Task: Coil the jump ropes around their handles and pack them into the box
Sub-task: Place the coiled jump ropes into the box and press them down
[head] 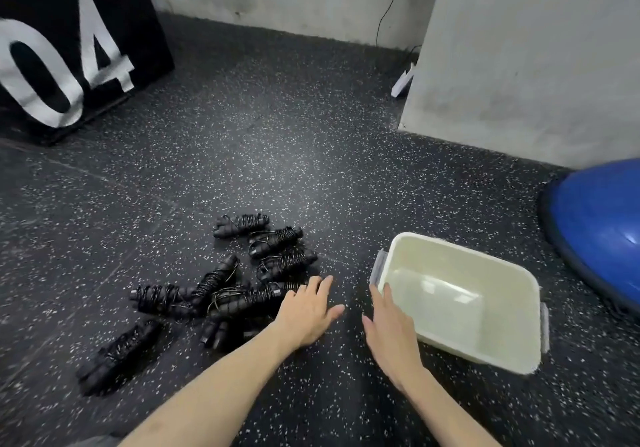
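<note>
The jump ropes (221, 294) lie in a loose pile at lower centre-left of the frame, each apparently already wound around its handles. The white box (460, 299) sits to their right at lower right, nothing inside it. So the coiling looks done and all the packing remains. The left hand (308, 311) hovers flat, fingers straight, at the pile's right edge; the right hand (391, 332) is open beside the box's near wall, holding nothing.

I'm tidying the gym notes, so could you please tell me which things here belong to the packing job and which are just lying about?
Job: coiled jump ropes, white plastic box.
Lying about: blue balance ball, black "04" panel, wall cable.
</note>
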